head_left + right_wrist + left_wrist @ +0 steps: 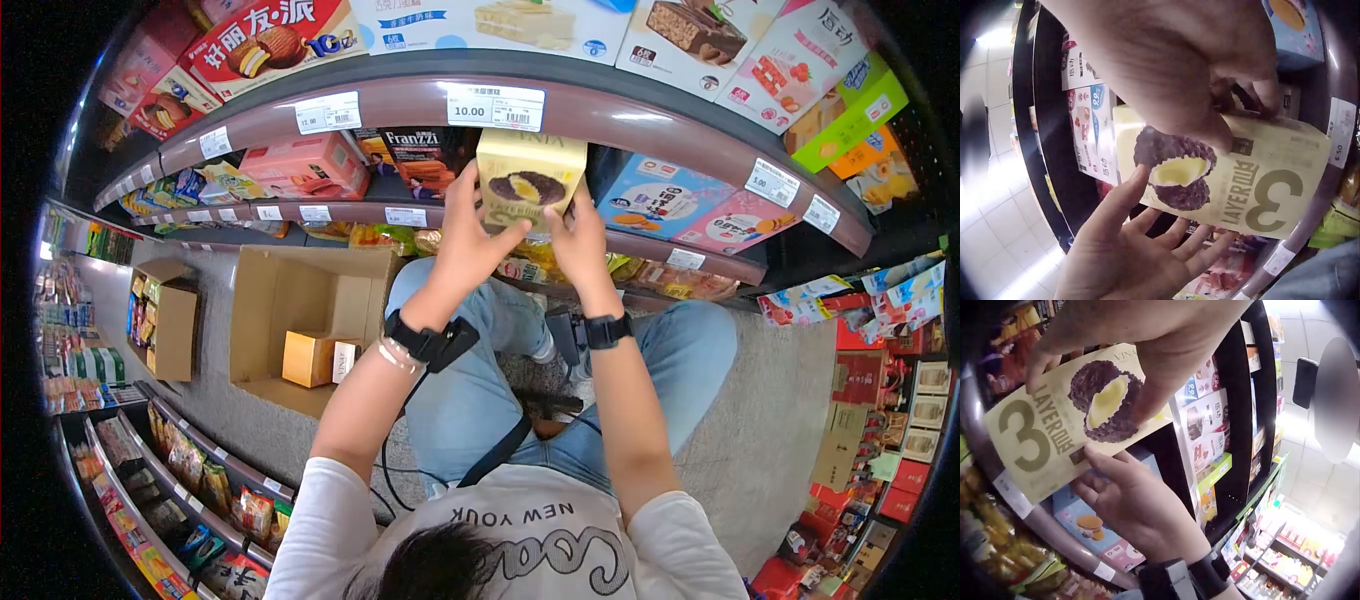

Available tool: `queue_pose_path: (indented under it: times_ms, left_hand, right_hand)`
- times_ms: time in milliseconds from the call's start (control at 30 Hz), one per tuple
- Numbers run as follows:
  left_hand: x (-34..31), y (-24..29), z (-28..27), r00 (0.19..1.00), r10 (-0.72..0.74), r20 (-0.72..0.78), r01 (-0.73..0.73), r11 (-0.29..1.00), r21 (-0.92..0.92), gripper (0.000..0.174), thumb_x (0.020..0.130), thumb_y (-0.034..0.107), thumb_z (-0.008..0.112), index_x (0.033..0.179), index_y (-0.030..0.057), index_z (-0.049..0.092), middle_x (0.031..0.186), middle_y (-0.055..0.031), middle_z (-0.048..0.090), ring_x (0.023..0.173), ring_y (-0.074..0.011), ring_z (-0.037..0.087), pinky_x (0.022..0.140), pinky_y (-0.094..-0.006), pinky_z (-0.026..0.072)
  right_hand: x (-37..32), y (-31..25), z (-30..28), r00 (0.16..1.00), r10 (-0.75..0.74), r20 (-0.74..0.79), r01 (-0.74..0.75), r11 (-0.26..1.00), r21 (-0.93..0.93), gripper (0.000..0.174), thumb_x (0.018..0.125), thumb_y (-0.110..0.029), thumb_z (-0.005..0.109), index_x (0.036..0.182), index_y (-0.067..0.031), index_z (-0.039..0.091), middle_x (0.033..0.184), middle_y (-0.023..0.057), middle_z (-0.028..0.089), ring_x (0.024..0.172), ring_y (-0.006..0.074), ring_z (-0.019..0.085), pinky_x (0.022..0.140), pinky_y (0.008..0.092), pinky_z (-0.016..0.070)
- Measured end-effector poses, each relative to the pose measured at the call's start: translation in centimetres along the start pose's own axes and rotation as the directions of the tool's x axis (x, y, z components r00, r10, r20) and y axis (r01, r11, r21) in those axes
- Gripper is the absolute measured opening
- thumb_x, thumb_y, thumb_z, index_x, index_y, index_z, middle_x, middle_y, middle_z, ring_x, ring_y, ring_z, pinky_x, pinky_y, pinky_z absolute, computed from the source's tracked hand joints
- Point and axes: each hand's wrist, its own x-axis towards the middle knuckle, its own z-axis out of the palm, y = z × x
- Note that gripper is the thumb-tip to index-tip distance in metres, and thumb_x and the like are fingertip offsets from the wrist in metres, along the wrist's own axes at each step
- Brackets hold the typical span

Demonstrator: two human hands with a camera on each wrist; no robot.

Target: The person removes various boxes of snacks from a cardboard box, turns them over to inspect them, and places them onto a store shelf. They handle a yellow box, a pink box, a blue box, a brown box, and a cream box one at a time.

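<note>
A pale yellow snack box (532, 160), printed with a dark chocolate-coated cake and a large 3, sits at the mouth of the lower shelf. My left hand (468, 235) grips its left side, thumb on the printed face. From the other side my right hand (580, 250) holds it, the thumb on that face too. In the left wrist view the box (1022, 444) shows its whole front tilted between both hands. The right wrist view shows the left hand's fingers (1200, 247) spread along one edge of the box, some partly hidden behind it.
Beside the box stand a black Franzzi box (425, 155) and blue and pink biscuit boxes (645, 195). The upper shelf edge (400, 105) with price tags overhangs. On the floor at left is an open cardboard carton (310, 270) holding an orange box (306, 358) and a white one.
</note>
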Motion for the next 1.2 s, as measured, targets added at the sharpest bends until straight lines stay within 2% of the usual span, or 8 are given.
queue_pose_path:
  times_ms: [133, 300, 533, 633, 833, 1033, 1200]
  left_hand:
    - [2.3, -1.8, 0.9, 1.0, -0.001, 0.03, 0.002, 0.999, -0.035, 0.087, 0.071, 0.002, 0.075, 0.141, 0.0016, 0.025, 0.13, -0.0161, 0.034, 0.123, -0.0306, 0.044, 0.099, -0.0418, 0.0447]
    - [3.8, -4.6, 1.7, 0.996, -0.067, 0.058, 0.07, 0.996, -0.055, 0.088, 0.071, 0.003, 0.075, 0.143, 0.0024, 0.025, 0.134, -0.0172, 0.034, 0.122, -0.0303, 0.045, 0.101, -0.0419, 0.042]
    - [4.7, -5.4, 2.4, 0.997, -0.038, 0.074, 0.049, 0.987, -0.151, 0.086, 0.07, -0.002, 0.072, 0.143, 0.0016, 0.027, 0.137, -0.0168, 0.035, 0.124, -0.029, 0.045, 0.101, -0.0387, 0.0423]
    - [5.0, -5.3, 2.7, 0.998, -0.021, 0.065, 0.034, 0.979, -0.201, 0.084, 0.071, -0.005, 0.07, 0.143, 0.0011, 0.027, 0.138, -0.0165, 0.036, 0.124, -0.0279, 0.045, 0.1, -0.037, 0.0437]
    - [5.5, -5.5, 2.8, 0.998, -0.004, 0.069, 0.021, 0.966, -0.257, 0.084, 0.071, -0.008, 0.068, 0.143, 0.0008, 0.026, 0.137, -0.0159, 0.038, 0.125, -0.0265, 0.045, 0.1, -0.0361, 0.0444]
    - [5.9, -6.6, 3.2, 0.998, -0.009, 0.065, 0.029, 0.952, -0.305, 0.085, 0.071, -0.008, 0.068, 0.143, 0.0005, 0.023, 0.137, -0.0157, 0.039, 0.128, -0.0263, 0.042, 0.101, -0.0366, 0.0435]
    - [5.8, -5.8, 3.2, 0.997, -0.029, 0.066, 0.048, 0.95, -0.308, 0.085, 0.071, -0.009, 0.067, 0.144, 0.0007, 0.022, 0.138, -0.0156, 0.038, 0.129, -0.0267, 0.041, 0.101, -0.0362, 0.0429]
  right_hand:
    - [1.9, 1.4, -0.3, 0.996, -0.057, -0.068, 0.05, 0.993, -0.111, 0.069, 0.083, 0.001, 0.057, 0.145, -0.0027, 0.026, 0.116, 0.0291, 0.058, 0.104, 0.0424, 0.06, 0.084, 0.0428, 0.0498]
    - [2.7, 1.6, -0.3, 0.991, -0.023, -0.132, -0.007, 0.976, -0.218, 0.064, 0.083, 0.002, 0.057, 0.142, -0.0013, 0.032, 0.111, 0.029, 0.06, 0.102, 0.0431, 0.06, 0.082, 0.0435, 0.0504]
    - [3.9, 2.1, -0.1, 0.983, -0.038, -0.18, -0.01, 0.966, -0.258, 0.048, 0.084, 0.002, 0.054, 0.131, 0.0013, 0.042, 0.107, 0.0284, 0.061, 0.1, 0.0444, 0.059, 0.079, 0.0472, 0.05]
    - [4.5, 2.2, 0.0, 0.982, 0.019, -0.186, -0.068, 0.964, -0.259, 0.046, 0.085, 0.001, 0.053, 0.13, 0.0007, 0.042, 0.106, 0.029, 0.061, 0.098, 0.0455, 0.059, 0.077, 0.0487, 0.0498]
    - [5.1, 2.9, 0.4, 0.982, -0.002, -0.19, -0.057, 0.951, -0.304, 0.051, 0.086, 0.001, 0.051, 0.134, 0.0003, 0.036, 0.104, 0.029, 0.061, 0.095, 0.0454, 0.06, 0.077, 0.0494, 0.05]
    - [5.8, 3.4, 0.5, 0.985, 0.083, -0.151, -0.129, 0.936, -0.327, 0.057, 0.084, 0.002, 0.05, 0.137, 0.0054, 0.028, 0.104, 0.033, 0.06, 0.095, 0.0462, 0.06, 0.078, 0.0501, 0.0498]
    - [6.0, 3.4, 0.8, 0.985, 0.052, -0.165, -0.102, 0.946, -0.308, 0.059, 0.082, 0.003, 0.051, 0.136, 0.0069, 0.026, 0.107, 0.0334, 0.059, 0.097, 0.0472, 0.058, 0.081, 0.0514, 0.0483]
